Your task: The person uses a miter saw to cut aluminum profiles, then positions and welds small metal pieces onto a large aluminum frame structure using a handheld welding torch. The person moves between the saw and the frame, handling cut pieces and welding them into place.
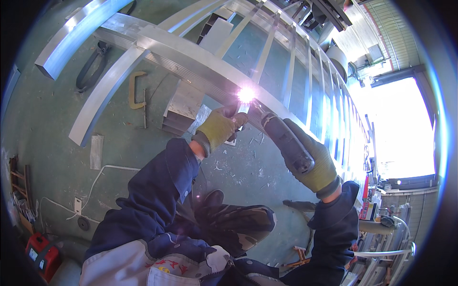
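A silvery metal frame with a long beam (191,59) and several crossbars stretches from the upper left to the right. My right hand (318,164), in a yellow-green glove, is closed around a black welding torch (288,145). The torch tip points at a glaring white arc (246,95) on the beam's near side. Just below the glare, my left hand (215,127), gloved alike, is closed on a short metal bar (243,109) whose upper end meets the beam. The glare hides the joint itself.
On the green floor lie a C-clamp (132,90), a dark looped strap (88,71), a flat metal strip (96,152) and a white cable (98,181). A metal box section (183,107) stands beside my left hand. A red case (43,257) is at lower left; metal lengths (396,238) lie at lower right.
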Demonstrator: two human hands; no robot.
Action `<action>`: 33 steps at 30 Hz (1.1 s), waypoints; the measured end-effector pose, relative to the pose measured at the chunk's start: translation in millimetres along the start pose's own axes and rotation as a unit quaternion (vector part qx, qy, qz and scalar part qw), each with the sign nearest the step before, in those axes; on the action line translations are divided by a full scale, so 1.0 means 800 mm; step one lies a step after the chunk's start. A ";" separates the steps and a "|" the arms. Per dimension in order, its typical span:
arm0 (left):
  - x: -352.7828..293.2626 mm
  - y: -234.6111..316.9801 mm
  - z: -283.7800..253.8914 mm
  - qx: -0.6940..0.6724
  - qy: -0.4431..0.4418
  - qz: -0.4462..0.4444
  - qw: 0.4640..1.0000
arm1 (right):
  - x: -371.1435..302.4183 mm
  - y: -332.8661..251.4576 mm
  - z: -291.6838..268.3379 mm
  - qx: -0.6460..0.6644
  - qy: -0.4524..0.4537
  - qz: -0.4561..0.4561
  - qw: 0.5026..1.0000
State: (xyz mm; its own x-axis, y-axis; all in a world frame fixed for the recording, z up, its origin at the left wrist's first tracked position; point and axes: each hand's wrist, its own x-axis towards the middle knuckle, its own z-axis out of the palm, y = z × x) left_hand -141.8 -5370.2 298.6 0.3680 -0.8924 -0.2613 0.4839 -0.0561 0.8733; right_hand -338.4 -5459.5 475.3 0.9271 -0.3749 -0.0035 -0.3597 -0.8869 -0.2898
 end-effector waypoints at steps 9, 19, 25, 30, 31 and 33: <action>0.001 -0.003 0.001 -0.021 0.003 0.005 1.000 | -0.003 0.006 -0.002 -0.025 -0.005 0.000 1.000; 0.001 -0.002 0.001 -0.029 0.005 -0.015 0.999 | -0.009 0.000 -0.007 -0.024 -0.015 0.016 0.999; 0.004 -0.005 -0.002 -0.031 0.000 -0.009 0.999 | -0.013 0.003 -0.005 0.004 -0.001 0.025 1.000; 0.001 -0.006 0.002 -0.017 0.014 0.004 1.000 | -0.025 0.013 -0.007 0.017 0.011 0.010 1.000; 0.000 -0.004 0.004 -0.005 0.027 0.010 1.000 | -0.027 0.012 -0.007 0.016 0.016 0.004 1.000; 0.001 -0.001 0.005 0.000 0.025 -0.008 1.000 | -0.028 0.005 -0.010 0.018 0.055 -0.016 0.998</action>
State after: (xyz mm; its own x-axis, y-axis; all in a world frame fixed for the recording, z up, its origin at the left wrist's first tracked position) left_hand -145.4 -5372.4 299.3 0.4000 -0.8678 -0.2949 0.4892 -0.0699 0.8694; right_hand -361.5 -5457.0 481.5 0.9203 -0.3753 0.1110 -0.3241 -0.8898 -0.3213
